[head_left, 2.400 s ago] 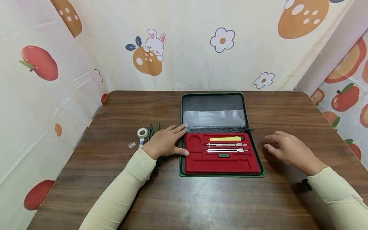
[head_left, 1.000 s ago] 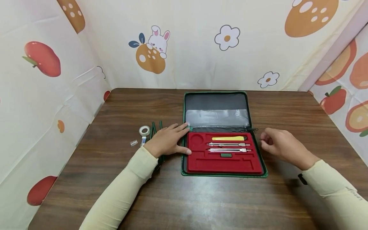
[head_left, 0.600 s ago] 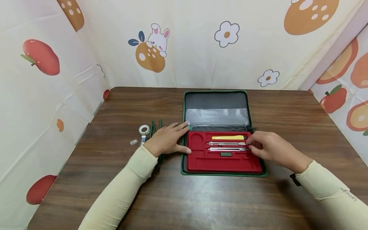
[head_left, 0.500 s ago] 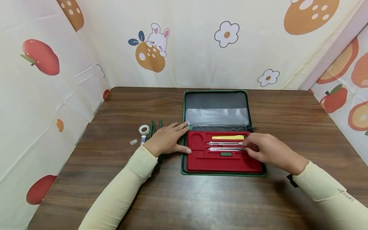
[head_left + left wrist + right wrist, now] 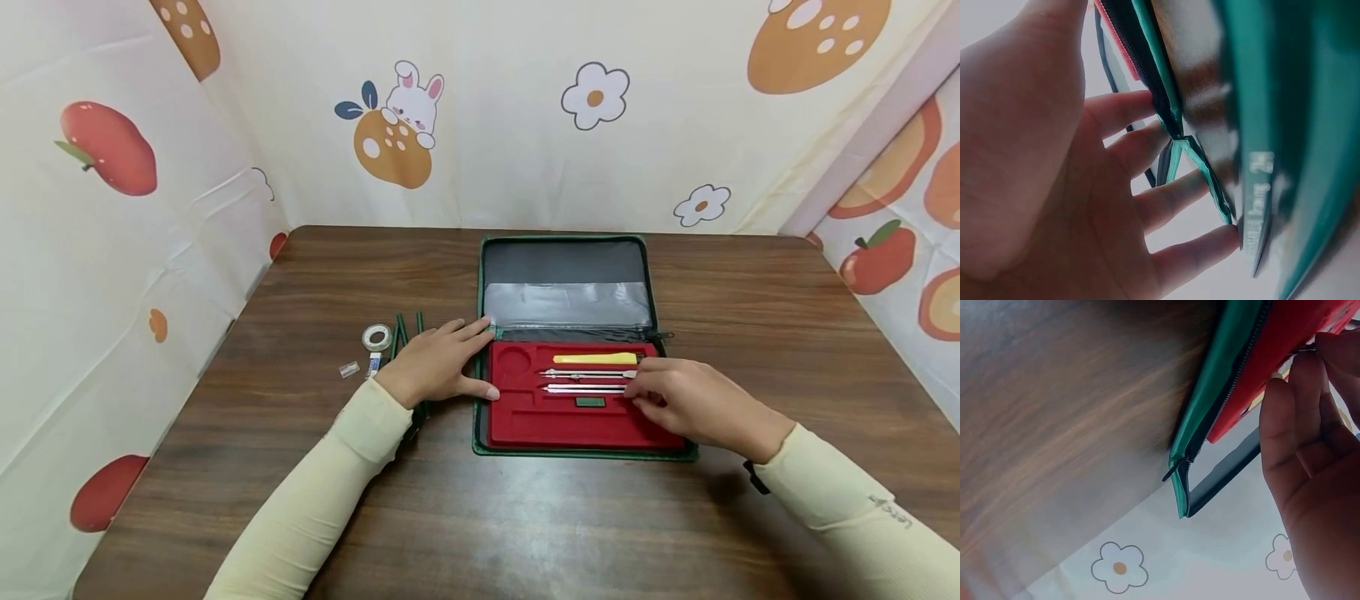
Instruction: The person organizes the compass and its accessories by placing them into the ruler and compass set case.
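A green zip case (image 5: 585, 455) lies unfolded on the table, with a red moulded tray (image 5: 585, 429) in its near half. A yellow cutter knife (image 5: 595, 359), two silver drawing instruments (image 5: 585, 374) and a small green box (image 5: 590, 402) sit in the tray. My left hand (image 5: 435, 364) rests on the case's left edge with fingers spread. Over the instruments' right ends, my right hand (image 5: 686, 402) pinches a thin dark metal piece (image 5: 1303, 349) between thumb and fingertips. I cannot tell whether it is an instrument's end or a separate part.
Left of my left hand lie a roll of tape (image 5: 377, 337), an eraser (image 5: 373, 363) and a small clear piece (image 5: 348, 369). Green pencils (image 5: 402, 327) are partly hidden under that hand. A zip pull (image 5: 664, 336) sticks out at the case's right side.
My right hand has moved left from the table beside the case to above the tray, over the silver instruments' right ends. My left hand stays on the case edge.
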Tool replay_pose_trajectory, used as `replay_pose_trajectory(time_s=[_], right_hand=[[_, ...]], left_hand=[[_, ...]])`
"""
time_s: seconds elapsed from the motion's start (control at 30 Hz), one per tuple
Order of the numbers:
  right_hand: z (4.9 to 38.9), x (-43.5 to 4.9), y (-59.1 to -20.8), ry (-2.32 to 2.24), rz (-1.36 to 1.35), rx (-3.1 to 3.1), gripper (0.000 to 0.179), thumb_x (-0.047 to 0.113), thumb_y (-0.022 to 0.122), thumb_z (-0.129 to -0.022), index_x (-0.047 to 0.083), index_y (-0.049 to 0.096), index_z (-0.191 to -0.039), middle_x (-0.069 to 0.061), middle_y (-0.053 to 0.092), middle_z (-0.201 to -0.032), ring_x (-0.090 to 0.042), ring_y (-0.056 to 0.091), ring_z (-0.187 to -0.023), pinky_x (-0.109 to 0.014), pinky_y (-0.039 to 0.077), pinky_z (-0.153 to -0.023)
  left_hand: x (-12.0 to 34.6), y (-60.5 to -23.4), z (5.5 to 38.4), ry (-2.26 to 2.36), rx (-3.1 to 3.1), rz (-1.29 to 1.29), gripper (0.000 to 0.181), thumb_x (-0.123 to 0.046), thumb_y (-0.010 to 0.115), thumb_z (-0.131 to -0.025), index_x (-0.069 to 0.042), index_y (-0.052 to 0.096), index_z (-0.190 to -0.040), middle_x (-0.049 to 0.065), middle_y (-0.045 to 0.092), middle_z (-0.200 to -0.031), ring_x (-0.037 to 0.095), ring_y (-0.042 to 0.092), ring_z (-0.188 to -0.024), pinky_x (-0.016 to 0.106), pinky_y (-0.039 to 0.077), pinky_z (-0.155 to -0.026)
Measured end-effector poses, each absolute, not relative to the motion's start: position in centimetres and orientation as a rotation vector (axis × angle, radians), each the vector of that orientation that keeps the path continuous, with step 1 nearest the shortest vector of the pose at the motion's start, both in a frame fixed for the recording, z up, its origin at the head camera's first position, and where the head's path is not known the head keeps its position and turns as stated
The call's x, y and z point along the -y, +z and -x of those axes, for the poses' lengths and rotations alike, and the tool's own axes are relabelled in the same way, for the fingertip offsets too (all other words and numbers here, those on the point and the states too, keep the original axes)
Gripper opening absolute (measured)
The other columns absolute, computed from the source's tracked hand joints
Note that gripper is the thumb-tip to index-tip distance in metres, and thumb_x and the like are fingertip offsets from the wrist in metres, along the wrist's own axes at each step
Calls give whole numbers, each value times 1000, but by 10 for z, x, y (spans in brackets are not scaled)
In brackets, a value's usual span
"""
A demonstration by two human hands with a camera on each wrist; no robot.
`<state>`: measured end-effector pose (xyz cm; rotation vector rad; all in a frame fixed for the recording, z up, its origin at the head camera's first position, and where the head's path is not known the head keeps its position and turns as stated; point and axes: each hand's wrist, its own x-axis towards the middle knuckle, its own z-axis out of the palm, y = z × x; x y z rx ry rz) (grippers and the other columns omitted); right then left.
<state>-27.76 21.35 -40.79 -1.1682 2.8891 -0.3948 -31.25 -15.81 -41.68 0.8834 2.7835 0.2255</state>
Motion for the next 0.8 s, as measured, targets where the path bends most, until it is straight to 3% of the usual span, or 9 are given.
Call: replay_pose_trajectory(time_s=[0.63, 0.8], right_hand=[[275, -219, -412, -425, 1238, -2920, 21, 12, 87, -77, 20, 80, -96, 12, 64, -94, -3, 57, -81, -32, 58, -72], [274, -220, -412, -410, 1209, -2935, 21, 19, 86, -79, 21, 79, -98, 12, 63, -97, -4, 58, -84, -34, 58, -75]], left_hand=[[158, -418, 314, 210, -2776, -879, 92, -71, 58, -88, -18, 32, -159, 1, 21, -166, 34, 27, -147, 55, 34, -112], [159, -419, 314, 209, -2783, -878, 91, -71, 57, -88, -18, 33, -159, 2, 22, -166, 34, 28, -147, 56, 35, -111]])
